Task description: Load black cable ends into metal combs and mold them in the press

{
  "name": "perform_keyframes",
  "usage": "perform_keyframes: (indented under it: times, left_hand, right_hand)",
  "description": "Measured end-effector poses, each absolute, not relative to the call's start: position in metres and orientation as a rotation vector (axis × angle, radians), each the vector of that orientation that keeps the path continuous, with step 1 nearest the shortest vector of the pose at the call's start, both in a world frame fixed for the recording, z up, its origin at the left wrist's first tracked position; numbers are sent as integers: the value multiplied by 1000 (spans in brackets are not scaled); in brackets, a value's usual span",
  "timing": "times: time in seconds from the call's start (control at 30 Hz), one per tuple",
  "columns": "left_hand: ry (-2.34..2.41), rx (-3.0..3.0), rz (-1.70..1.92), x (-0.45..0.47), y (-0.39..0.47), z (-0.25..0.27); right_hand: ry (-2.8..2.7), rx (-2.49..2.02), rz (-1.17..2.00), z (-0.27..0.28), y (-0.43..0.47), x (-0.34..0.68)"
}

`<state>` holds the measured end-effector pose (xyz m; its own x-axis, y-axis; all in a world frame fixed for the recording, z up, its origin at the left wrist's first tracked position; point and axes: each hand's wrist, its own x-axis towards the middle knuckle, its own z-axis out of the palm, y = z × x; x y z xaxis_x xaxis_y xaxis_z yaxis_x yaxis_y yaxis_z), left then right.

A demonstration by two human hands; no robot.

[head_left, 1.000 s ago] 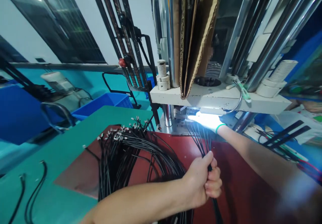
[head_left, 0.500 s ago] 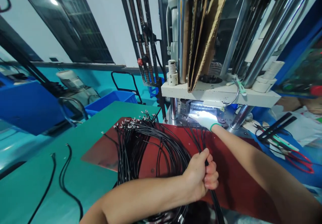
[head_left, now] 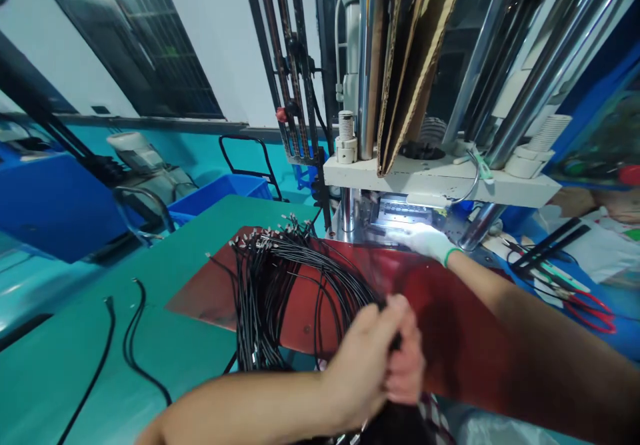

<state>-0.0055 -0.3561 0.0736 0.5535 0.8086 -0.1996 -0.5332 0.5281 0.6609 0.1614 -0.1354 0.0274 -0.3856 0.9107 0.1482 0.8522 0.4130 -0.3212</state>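
Taking the left hand (head_left: 383,355) as the centre of the dial, its bare fingers are curled into a fist around black cables (head_left: 395,342), a dark piece showing between thumb and fingers; the hand is blurred by motion, so the strand ends are hard to make out. At one o'clock is the right hand (head_left: 425,239), in a white glove with a green cuff, fingers extended toward nine o'clock beneath the pale plate of a press (head_left: 440,183), near a brightly lit metal block (head_left: 410,210). Its fingertips are blurred; how far open it is, and whether it has hold of anything, I cannot tell.

At ten o'clock a thick bundle of black cables (head_left: 263,278) with pale tips lies over a red sheet (head_left: 300,325). Two loose cables (head_left: 137,338) lie at nine o'clock on the green table (head_left: 65,351). Folded cardboard (head_left: 425,78) stands at twelve, and red-handled pliers (head_left: 593,311) lie toward three. Any lettering on the light green tool (head_left: 483,167) at one is too small to read.
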Motion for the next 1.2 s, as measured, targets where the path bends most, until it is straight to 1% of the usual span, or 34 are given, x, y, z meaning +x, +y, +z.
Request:
perform_keyframes:
  times: [0.07, 0.13, 0.17, 0.2, 0.23, 0.3, 0.33, 0.37, 0.4, 0.47, 0.6, 0.7, 0.8, 1.07, 1.13, 1.2]
  left_hand:
    - [726, 708, 1120, -44, -338, 76]
    - [1053, 890, 1378, -92, -313, 72]
    - [1233, 958, 1463, -117, -300, 68]
    - [1457, 1019, 1470, -141, -287, 64]
    - [1668, 1072, 1363, -162, -277, 60]
    - [2071, 1245, 908, -191, -265, 56]
    - [2168, 1337, 689, -195, -263, 56]
    - [2189, 1449, 544, -192, -263, 56]
    - [2149, 1593, 454, -182, -263, 56]
    - [1894, 1995, 392, -147, -259, 52]
    - [1424, 2513, 451, -71, -218, 22]
    - [1158, 2508, 396, -46, -177, -9]
    - [1042, 2443, 384, -45, -156, -26]
    - [955, 2289, 464, -54, -159, -30]
    - [973, 2261, 478, -54, -157, -30]
    - [972, 2240, 489, -54, -155, -31]
  right_hand:
    - [-2412, -1561, 349, 15, -155, 169]
    - [-2420, -1587, 391, 1, -175, 174]
    - [-2415, -1594, 398, -5, -184, 175]
    - [-2408, -1596, 395, -10, -191, 176]
    - [-2400, -1595, 383, -14, -195, 176]
    - [-2392, -1580, 348, -20, -198, 175]
    - [-2395, -1567, 329, -23, -197, 174]
    - [-2406, -1549, 311, -25, -195, 174]
    - [-2424, -1527, 296, -28, -192, 173]
    - [-2471, -1478, 273, -32, -186, 172]
    - [-2505, -1429, 236, -40, -184, 174]
    - [-2503, -1413, 226, -42, -186, 176]
    - [-2475, -1404, 260, -41, -184, 179]
    - [-2291, -1316, 427, -30, -187, 188]
    - [-2234, -1363, 404, -23, -186, 193]
    - [-2190, -1468, 314, -13, -171, 199]
